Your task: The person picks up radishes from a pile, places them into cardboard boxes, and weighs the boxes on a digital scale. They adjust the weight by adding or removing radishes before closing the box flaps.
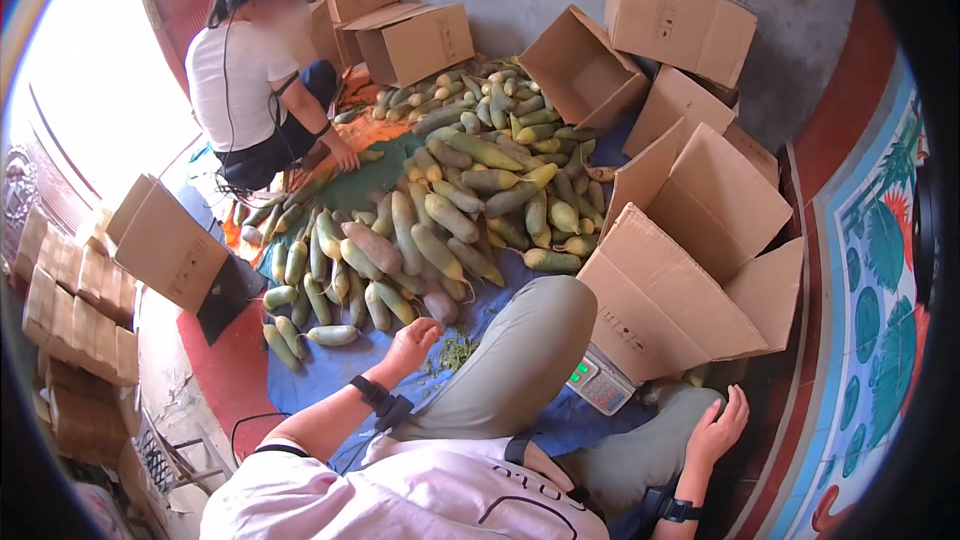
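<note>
My left hand (pixel 411 345) is over the blue sheet at the near edge of a heap of green radishes (pixel 451 217). Its fingers are loosely extended, and nothing shows in them. A pinkish radish (pixel 440 303) and some scattered green leaf bits (pixel 458 350) lie close to it. Beside my bent right knee, my right hand (pixel 718 430) is open with fingers apart, holding nothing. Between my legs and the wall, an open cardboard box (pixel 640 290) appears to stand on a digital scale (pixel 600 386) with a lit green display. The box's inside bottom is hidden.
A co-worker (pixel 245 75) squats at the back left, one hand near a radish. Several empty cardboard boxes (pixel 680 20) lean along the back wall. Another box (pixel 170 245) stands at left, near stacked flat cartons (pixel 75 325). A painted tile wall (pixel 865 310) runs along the right.
</note>
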Motion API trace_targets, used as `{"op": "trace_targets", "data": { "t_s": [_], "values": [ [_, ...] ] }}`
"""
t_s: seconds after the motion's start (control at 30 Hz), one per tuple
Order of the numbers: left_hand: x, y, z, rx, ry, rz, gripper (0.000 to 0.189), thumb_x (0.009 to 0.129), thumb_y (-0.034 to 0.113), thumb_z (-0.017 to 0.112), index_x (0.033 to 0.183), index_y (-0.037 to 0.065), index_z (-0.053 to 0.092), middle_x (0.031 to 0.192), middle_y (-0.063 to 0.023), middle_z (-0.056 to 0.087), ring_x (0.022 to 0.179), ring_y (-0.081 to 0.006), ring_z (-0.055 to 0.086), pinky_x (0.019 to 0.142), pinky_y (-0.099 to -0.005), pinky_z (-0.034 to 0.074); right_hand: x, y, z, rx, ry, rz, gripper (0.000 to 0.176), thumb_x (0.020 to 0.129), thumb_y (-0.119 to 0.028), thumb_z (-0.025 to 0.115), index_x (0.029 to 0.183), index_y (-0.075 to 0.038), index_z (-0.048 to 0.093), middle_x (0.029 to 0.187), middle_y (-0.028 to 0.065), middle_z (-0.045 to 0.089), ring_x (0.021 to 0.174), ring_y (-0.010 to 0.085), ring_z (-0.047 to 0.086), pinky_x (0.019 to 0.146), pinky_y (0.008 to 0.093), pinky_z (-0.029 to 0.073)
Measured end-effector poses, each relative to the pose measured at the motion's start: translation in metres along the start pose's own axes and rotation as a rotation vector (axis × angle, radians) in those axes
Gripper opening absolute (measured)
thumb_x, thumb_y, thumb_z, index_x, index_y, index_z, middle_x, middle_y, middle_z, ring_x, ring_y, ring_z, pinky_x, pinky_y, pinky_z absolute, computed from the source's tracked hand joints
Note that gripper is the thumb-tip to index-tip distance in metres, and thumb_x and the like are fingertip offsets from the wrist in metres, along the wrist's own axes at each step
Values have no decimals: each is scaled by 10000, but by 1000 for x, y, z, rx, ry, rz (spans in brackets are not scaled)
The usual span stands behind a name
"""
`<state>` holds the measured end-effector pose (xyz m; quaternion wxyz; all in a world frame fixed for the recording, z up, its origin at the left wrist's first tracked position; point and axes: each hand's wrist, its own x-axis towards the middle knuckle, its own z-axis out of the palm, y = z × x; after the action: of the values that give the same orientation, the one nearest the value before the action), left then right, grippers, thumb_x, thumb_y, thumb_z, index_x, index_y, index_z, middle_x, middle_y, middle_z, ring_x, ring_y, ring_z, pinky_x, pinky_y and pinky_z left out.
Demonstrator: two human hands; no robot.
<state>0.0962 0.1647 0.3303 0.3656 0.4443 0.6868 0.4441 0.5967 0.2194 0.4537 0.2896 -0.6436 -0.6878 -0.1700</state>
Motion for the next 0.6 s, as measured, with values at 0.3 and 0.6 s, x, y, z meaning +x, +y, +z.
{"op": "trace_targets", "data": {
  "t_s": [0.3,0.6],
  "values": [
    [11,-104,-8,445,-52,110,201,852,202,478,817,43,595,853,-162,607,818,-371,575,723,-446,474,-8,9,-9,-69,-64,-14,247,876,-65,470,1103,16,524,1139,167,537,1038,334,512,882,424,400],
    [12,-254,1,706,-342,-180,266,829,248,481,931,42,613,997,-231,606,951,-375,576,827,-447,465,-10,21,-12,-151,-157,-15,232,898,-64,458,1093,28,543,1127,174,550,1048,341,516,909,417,402]
  ]
}}
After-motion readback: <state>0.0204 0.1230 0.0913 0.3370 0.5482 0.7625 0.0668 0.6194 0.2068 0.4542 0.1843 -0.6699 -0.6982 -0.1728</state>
